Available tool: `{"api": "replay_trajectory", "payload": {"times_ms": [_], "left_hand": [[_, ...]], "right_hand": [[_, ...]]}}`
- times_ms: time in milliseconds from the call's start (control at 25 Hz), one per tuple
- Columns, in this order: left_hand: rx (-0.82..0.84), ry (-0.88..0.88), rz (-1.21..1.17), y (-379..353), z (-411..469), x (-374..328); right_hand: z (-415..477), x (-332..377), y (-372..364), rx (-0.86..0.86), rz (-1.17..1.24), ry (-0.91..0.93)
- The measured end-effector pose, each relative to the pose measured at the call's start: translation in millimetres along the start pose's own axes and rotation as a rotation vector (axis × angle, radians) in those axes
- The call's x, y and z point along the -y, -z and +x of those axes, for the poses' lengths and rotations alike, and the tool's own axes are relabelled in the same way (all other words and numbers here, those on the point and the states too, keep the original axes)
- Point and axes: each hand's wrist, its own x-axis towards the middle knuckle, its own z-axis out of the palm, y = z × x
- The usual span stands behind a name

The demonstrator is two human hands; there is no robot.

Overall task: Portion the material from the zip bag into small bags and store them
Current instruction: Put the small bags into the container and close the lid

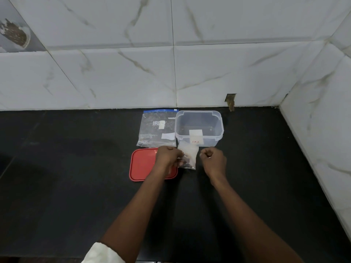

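A large zip bag (157,128) with a blue seal and dark material inside lies flat near the wall. To its right stands a clear plastic container (199,126), lidless. Its red lid (141,164) lies on the black counter in front of the zip bag. Just in front of the container, my left hand (168,156) pinches the left edge of a small clear bag (189,157) with some dark material at its bottom. My right hand (213,161) is curled in a loose fist right of the small bag, apart from it, with nothing visible in it.
The black counter (76,177) runs from a marble-tiled back wall (171,73) to a tiled side wall (322,120) on the right. A chipped hole (230,100) shows low in the back wall behind the container.
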Motion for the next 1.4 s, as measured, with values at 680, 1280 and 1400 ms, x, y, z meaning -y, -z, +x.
{"api": "replay_trajectory", "payload": {"times_ms": [680, 1280, 1400], "left_hand": [[-0.039, -0.026, 0.054, -81, 72, -82], [0.021, -0.296, 1.073, -98, 113, -69], [0.149, -0.292, 1.136, -104, 115, -67]], "right_hand": [[77, 13, 47, 0.108, -0.625, 0.420], [84, 6, 44, 0.128, -0.617, 0.404], [81, 6, 46, 0.107, -0.560, 0.391]]}}
